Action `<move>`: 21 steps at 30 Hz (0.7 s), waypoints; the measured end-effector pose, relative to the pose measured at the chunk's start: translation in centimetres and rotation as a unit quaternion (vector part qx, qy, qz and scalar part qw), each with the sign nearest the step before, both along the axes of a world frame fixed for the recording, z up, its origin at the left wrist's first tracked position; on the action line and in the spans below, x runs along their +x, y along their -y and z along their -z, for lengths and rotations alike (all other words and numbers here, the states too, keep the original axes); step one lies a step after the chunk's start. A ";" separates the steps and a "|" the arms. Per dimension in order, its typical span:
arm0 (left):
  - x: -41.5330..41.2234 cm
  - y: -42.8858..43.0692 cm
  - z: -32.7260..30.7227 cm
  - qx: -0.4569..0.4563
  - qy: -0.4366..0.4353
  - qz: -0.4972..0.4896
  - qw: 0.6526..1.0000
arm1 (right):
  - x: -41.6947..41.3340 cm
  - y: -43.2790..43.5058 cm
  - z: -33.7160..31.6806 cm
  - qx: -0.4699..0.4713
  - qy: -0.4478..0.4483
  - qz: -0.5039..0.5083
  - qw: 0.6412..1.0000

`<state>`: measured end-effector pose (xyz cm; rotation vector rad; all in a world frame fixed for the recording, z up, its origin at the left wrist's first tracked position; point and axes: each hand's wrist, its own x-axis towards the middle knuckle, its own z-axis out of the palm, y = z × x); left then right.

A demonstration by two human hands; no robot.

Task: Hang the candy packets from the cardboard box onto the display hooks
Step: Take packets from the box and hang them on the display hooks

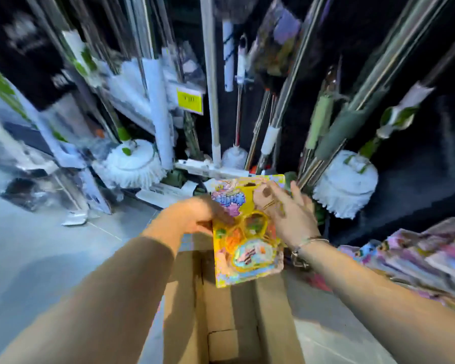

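Left hand (pixel 195 216) grips the candy packet (pixel 247 243), its print blurred unreadable.

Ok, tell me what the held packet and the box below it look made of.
Candy packet: glossy printed card, probably with clear plastic blisters, going by the shine and raised bubbles. Cardboard box: plain matte brown board, likely corrugated, with folded flaps.

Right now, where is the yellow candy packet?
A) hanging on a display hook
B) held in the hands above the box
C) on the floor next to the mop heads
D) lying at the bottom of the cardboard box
B: the left hand grips the left edge of the yellow packet above the open cardboard box, and the right hand is at its upper right part.
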<state>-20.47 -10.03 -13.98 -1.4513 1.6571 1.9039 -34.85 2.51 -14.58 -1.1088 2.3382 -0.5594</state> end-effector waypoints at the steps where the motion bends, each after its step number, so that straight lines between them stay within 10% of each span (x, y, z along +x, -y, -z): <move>1: -0.7 0.0 -2.9 -0.002 -0.011 0.031 0.999 | -0.9 0.1 -3.2 -0.011 -0.014 -0.014 1.000; 11: -4.4 -3.8 -35.2 -0.203 -0.130 0.238 0.941 | -4.3 -6.1 -37.3 -0.137 -0.046 -0.044 0.988; 21: -11.1 -15.1 -56.3 -0.537 -0.304 0.250 0.746 | -7.8 -16.8 -57.2 -0.201 -0.203 -0.009 0.958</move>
